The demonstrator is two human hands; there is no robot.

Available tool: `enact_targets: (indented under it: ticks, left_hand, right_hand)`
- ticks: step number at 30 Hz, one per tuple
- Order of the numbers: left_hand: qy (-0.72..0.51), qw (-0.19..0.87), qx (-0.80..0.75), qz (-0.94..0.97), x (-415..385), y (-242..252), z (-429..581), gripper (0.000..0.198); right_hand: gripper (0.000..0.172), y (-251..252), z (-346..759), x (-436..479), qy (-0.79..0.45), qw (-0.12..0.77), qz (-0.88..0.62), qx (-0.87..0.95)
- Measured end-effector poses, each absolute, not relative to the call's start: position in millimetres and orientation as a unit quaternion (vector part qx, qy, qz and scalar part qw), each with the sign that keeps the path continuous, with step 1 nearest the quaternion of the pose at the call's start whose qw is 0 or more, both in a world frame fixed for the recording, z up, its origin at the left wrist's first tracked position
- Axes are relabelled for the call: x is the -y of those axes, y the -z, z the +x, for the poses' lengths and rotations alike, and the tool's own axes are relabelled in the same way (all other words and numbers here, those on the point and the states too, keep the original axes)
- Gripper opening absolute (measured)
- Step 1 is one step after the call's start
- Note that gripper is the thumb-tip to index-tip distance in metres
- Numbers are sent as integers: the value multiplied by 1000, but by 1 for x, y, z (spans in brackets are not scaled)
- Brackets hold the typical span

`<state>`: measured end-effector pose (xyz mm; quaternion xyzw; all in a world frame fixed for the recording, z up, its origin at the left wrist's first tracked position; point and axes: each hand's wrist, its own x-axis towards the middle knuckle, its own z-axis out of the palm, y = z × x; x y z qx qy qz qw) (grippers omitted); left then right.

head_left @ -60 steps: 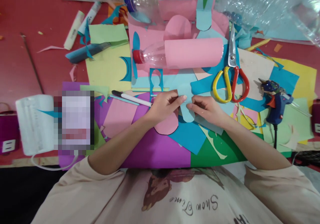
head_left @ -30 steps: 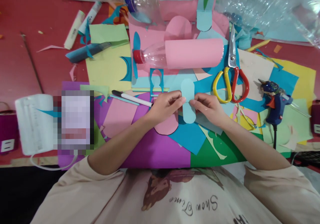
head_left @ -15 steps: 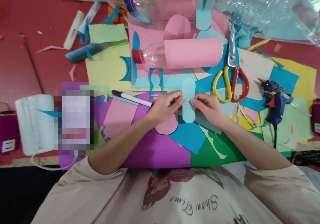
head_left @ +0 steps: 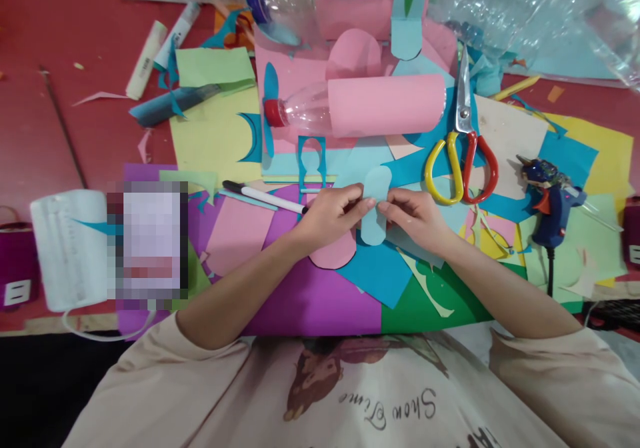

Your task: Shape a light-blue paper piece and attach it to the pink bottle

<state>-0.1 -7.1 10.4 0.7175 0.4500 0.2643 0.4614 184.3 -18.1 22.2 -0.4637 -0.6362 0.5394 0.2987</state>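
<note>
Between my two hands is a light blue paper strip [head_left: 375,225] with rounded ends, pinched at its middle from both sides. My left hand [head_left: 336,209] is closed on the strip's left edge, thumb on top. The right edge is gripped by the thumb and fingers of my right hand [head_left: 411,213]. Beyond them lies a plastic bottle [head_left: 387,107] on its side, wrapped in pink paper, with a red cap and a blue paper propeller [head_left: 271,109]. A pink rounded paper piece [head_left: 334,255] lies partly under my left hand.
Scissors [head_left: 463,135] with yellow and red handles lie to the right, and a blue glue gun [head_left: 550,215] beyond them. A black-capped white marker [head_left: 267,197] is left of my hands. A blurred-out phone [head_left: 153,241] with a cable lies further left. Paper scraps surround everything.
The light blue strip's upper end has dipped slightly toward me, and the strip looks more bent at its middle. My fingers have shifted a little along with it.
</note>
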Motion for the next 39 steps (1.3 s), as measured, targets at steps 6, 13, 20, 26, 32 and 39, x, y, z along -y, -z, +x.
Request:
enact_targets:
  ticks: [6, 13, 20, 26, 32, 39]
  left_hand:
    - [-267, 474, -428, 722, 7, -8, -1, 48]
    - [-288, 502, -427, 695, 6, -18, -1, 46]
    - [-304, 562, -411, 650, 4, -15, 0, 41]
    - [-350, 589, -412, 601, 7, -10, 2, 39]
    - [-299, 586, -362, 661, 8, -11, -1, 38]
    - [-346, 578, -428, 602, 4, -12, 1, 40]
  right_hand:
    - [40, -20, 183, 18, -553, 324, -466, 610]
    - [43, -23, 183, 18, -570, 338, -469, 584]
    - [39, -25, 183, 20, -548, 356, -450, 609]
    - [33, -24, 183, 19, -495, 392, -493, 598]
    - [28, -23, 184, 20, -471, 388, -452, 651]
    - [10, -23, 182, 23, -449, 392, -428, 679]
